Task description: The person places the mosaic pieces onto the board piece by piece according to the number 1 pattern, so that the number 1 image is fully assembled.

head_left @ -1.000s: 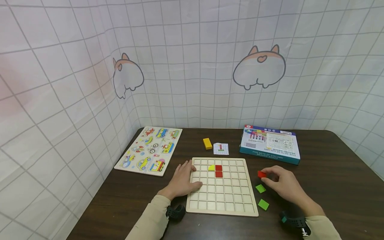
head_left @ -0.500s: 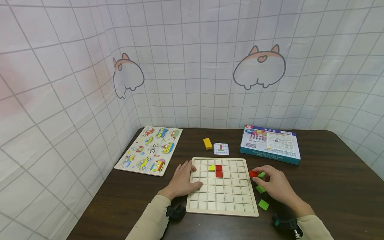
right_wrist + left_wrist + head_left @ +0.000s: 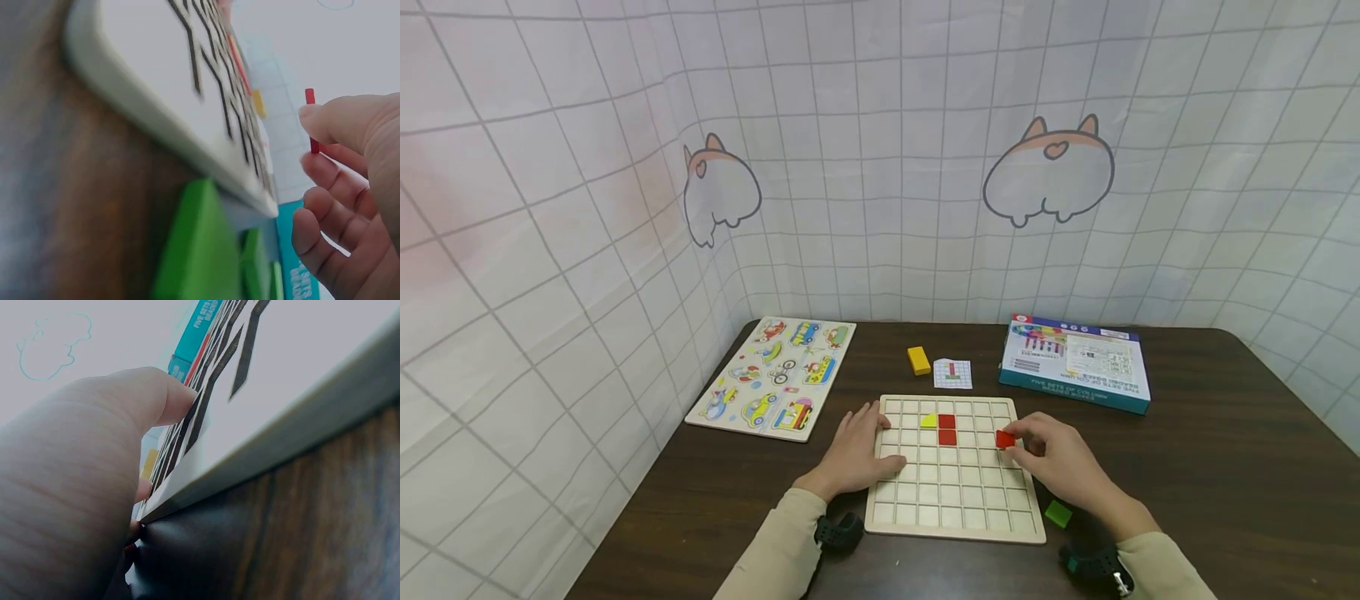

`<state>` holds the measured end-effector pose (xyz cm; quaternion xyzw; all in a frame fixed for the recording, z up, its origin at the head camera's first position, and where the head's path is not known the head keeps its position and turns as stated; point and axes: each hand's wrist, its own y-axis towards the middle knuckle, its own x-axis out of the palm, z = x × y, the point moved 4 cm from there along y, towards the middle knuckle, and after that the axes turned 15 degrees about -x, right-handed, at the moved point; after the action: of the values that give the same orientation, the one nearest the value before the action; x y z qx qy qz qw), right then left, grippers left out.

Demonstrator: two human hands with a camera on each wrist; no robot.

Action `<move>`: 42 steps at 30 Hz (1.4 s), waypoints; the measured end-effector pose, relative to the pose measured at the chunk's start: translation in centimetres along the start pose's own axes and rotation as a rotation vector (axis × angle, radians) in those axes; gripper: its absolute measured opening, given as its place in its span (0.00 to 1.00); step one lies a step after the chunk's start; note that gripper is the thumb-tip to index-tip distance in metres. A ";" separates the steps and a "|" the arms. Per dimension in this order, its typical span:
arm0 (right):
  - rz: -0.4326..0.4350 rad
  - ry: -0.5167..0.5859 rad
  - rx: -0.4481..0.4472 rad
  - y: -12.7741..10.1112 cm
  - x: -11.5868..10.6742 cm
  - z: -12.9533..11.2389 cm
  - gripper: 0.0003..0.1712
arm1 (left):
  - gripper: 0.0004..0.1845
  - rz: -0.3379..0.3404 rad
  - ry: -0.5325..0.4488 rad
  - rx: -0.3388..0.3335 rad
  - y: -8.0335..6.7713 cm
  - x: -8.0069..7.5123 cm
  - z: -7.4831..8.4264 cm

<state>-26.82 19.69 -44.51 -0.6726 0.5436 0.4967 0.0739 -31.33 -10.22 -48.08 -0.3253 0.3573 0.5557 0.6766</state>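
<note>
A thin red square tile (image 3: 1004, 439) is pinched between thumb and finger of my right hand (image 3: 1060, 461), above the right side of the wooden grid board (image 3: 955, 518). The right wrist view shows the same tile (image 3: 311, 119) edge-on. My left hand (image 3: 854, 450) rests on the board's left edge with its thumb on the surface and fingers spread. On the grid lie two red tiles (image 3: 947, 437), one behind the other, and a yellow piece (image 3: 928, 421) beside the farther one. A green tile (image 3: 1058, 513) lies right of the board; more green tiles (image 3: 253, 262) show in the right wrist view.
Behind the board are a yellow block (image 3: 918, 361) and a small grid card (image 3: 952, 374) with a coloured pattern. A vehicle picture board (image 3: 775, 379) lies at the back left, a teal-and-white box (image 3: 1075, 362) at the back right. A patterned curtain (image 3: 880, 167) hangs behind.
My right hand has carried the red tile leftward, from the table beside the board to over the board's right columns. The left hand has stayed put.
</note>
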 end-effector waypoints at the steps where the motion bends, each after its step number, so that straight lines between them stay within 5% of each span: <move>1: -0.002 -0.002 -0.009 0.3 0.0 -0.1 0.13 | 0.29 0.001 -0.001 0.000 0.0 0.0 0.0; 18: -0.060 0.019 -0.073 3.9 1.6 -2.3 0.12 | 0.30 -0.016 -0.027 0.026 -0.4 -0.3 0.5; 42: -0.118 0.062 -0.013 3.3 4.9 -2.1 0.12 | 0.30 -0.011 -0.008 -0.004 -0.2 -0.2 0.2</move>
<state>-28.60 13.80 -45.70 -0.7191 0.5017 0.4739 0.0816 -31.09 -10.18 -47.85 -0.3264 0.3518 0.5540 0.6803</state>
